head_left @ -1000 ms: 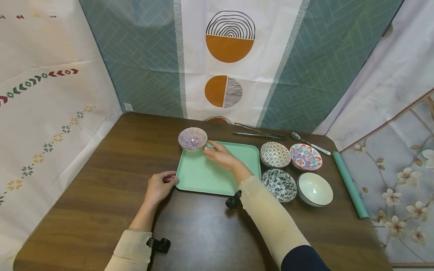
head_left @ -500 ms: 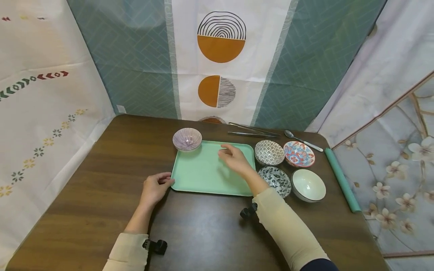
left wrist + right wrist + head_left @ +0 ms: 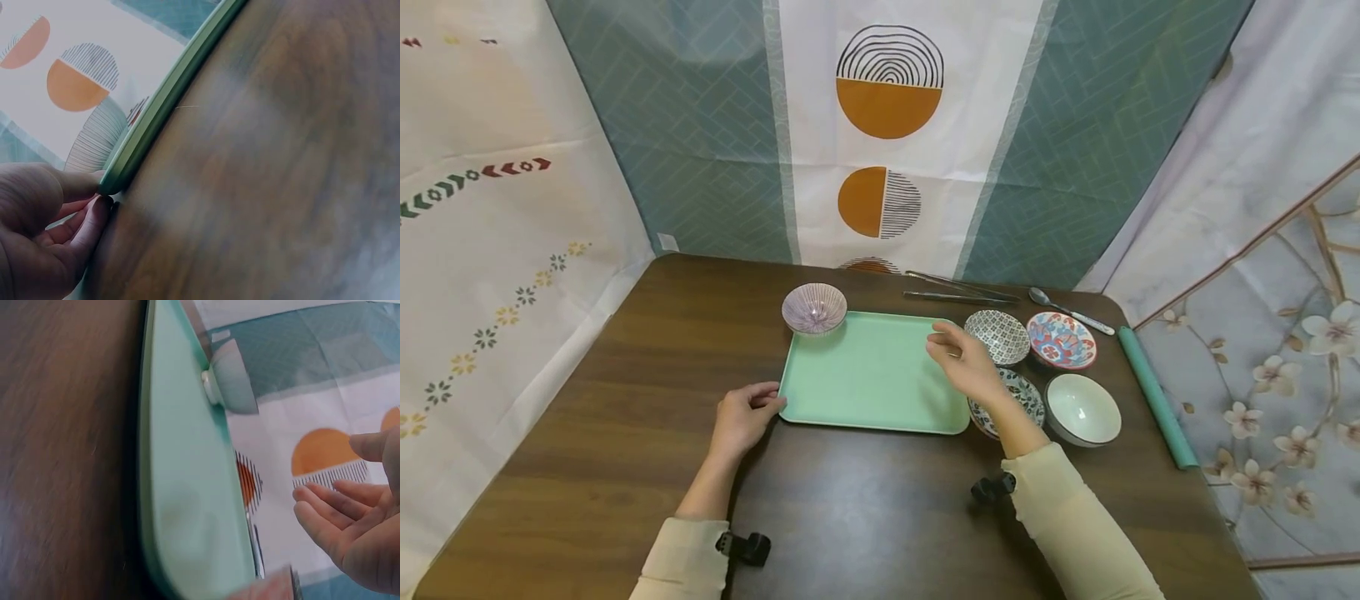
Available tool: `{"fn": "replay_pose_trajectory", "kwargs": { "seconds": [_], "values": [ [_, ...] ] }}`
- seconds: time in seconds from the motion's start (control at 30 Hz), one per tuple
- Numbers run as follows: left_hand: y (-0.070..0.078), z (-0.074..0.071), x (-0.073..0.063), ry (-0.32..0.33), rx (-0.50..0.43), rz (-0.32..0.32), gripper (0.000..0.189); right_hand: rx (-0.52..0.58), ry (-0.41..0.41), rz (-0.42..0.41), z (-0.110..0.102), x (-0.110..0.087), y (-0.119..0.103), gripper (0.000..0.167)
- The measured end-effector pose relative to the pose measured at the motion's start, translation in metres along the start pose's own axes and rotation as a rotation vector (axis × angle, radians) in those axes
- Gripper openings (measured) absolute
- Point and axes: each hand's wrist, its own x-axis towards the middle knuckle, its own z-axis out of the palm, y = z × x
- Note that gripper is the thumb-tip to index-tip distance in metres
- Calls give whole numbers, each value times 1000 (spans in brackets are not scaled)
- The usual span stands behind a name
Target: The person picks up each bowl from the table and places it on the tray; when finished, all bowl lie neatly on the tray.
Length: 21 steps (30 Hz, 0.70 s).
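Observation:
The green tray (image 3: 872, 375) lies on the table with a purple-striped bowl (image 3: 814, 308) at its back left corner. My left hand (image 3: 745, 421) pinches the tray's front left corner; in the left wrist view the thumb (image 3: 81, 186) and fingertips meet at the rim. Above the tray's right edge hovers my right hand (image 3: 970, 367), holding nothing, its fingers loosely extended. Just beyond that hand is a brown-patterned bowl (image 3: 1000, 335). A black-and-white leaf-patterned bowl (image 3: 1026, 398) is partly hidden under the right wrist.
Further right stand a red-and-blue patterned bowl (image 3: 1062, 340) and a plain white bowl (image 3: 1082, 408). Behind the tray lie metal tongs (image 3: 962, 292), and a spoon (image 3: 1075, 314) is near the back right. A rolled green mat (image 3: 1157, 400) runs along the right table edge.
My right hand has left the purple-striped bowl on the tray's corner and moved rightward across the tray towards the other bowls. My left hand stays at the tray's corner.

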Motion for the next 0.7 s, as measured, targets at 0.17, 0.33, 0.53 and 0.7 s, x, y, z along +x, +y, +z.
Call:
{"fn": "replay_pose_trajectory", "kwargs": {
  "seconds": [0.17, 0.33, 0.53, 0.7],
  "values": [
    [-2, 2, 0, 7, -4, 11, 29, -11, 61, -12, -14, -10, 8, 52],
    [-3, 3, -2, 40, 10, 41, 27, -59, 120, -48, -28, -17, 16, 52],
    [-1, 3, -5, 60, -15, 53, 25, -72, 187, -60, -46, -28, 27, 51],
    [1, 3, -7, 70, -50, 29, 26, -105, 231, -56, -60, -38, 34, 49]
  ]
}}
